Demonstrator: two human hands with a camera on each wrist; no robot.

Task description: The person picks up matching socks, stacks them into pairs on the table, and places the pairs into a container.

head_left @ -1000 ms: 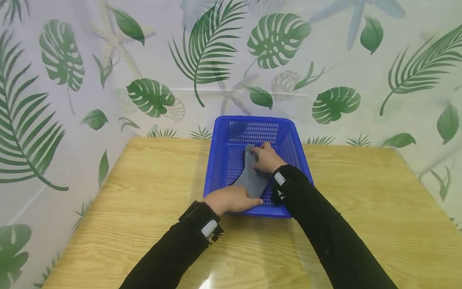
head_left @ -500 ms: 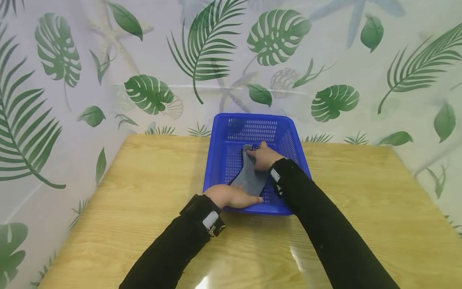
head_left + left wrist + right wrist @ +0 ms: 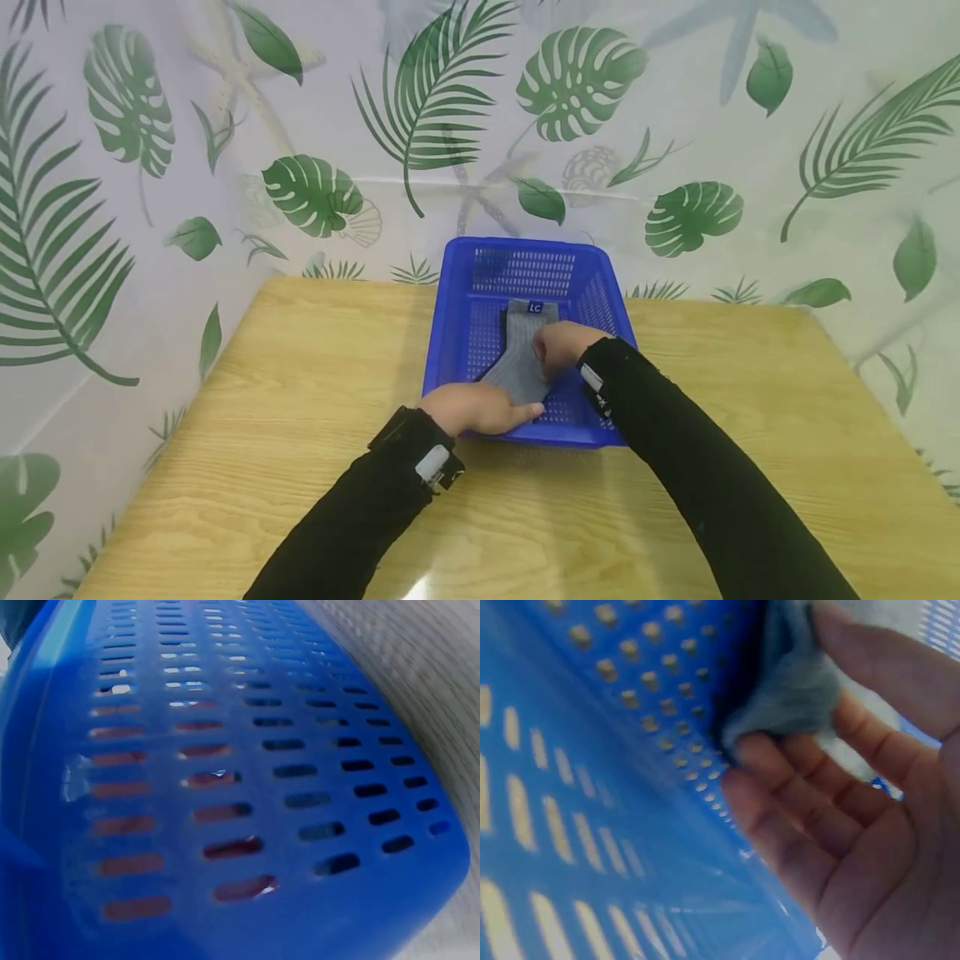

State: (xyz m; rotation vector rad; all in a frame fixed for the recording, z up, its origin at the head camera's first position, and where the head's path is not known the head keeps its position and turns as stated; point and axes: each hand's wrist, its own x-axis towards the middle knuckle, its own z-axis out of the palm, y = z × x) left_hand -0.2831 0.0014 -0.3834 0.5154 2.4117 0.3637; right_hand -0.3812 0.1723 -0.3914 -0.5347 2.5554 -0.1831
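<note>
A grey ribbed sock [image 3: 521,354] with a dark "LC" label on its cuff lies in a blue perforated basket [image 3: 452,321]. Something dark shows along its left edge. My right hand [image 3: 564,346] is over the sock's right side; in the right wrist view the fingers [image 3: 810,795] and thumb pinch a bunched bit of the grey cloth. At the basket's near end, my left hand [image 3: 476,408] lies over the sock's lower part, thumb straight out to the right. Its fingers are mostly hidden; only reddish patches show through the slots of the basket wall [image 3: 315,922] in the left wrist view.
The basket stands on a wood-grain table [image 3: 330,350], close to its back edge. A white cloth with green leaf prints [image 3: 420,108] hangs behind it and along the sides. Both forearms in black sleeves reach in from the front.
My right hand has moved from the sock's cuff down toward its lower right side, uncovering the label. The left hand stays at the near end.
</note>
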